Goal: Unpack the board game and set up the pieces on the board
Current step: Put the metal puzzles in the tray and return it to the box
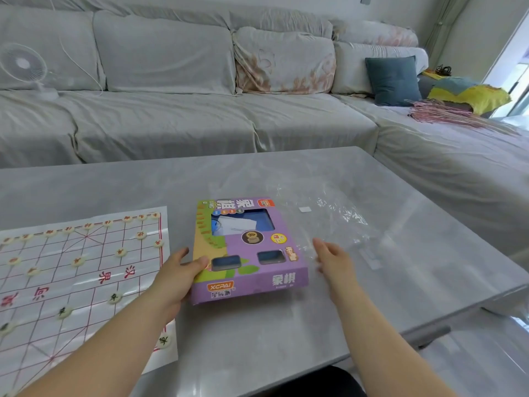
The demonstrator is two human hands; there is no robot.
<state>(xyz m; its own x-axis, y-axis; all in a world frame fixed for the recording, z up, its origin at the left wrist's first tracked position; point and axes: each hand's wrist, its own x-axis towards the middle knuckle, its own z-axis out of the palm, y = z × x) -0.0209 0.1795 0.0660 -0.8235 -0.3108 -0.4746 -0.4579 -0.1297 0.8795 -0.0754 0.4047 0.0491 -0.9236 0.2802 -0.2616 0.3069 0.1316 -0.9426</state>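
A purple game box (pixel 252 270) lies flat on the grey table (pixel 257 333), its window showing a blue tray and white paper inside. My left hand (pixel 179 277) grips the box's near left edge, thumb on top. Just right of the box, my right hand (pixel 333 259) hovers with straight fingers, holding nothing. To the left lies a white paper board (pixel 77 279) with red grid lines. Several round cream pieces (pixel 114 298) stand on its crossings, in rows along the far side and the near side.
Crumpled clear plastic wrap (pixel 337 222) lies on the table right of the box. A grey covered sofa (pixel 186 110) runs behind the table, with a white fan (pixel 24 67) on its left and cushions on its right. The table's right edge drops off beside my right arm.
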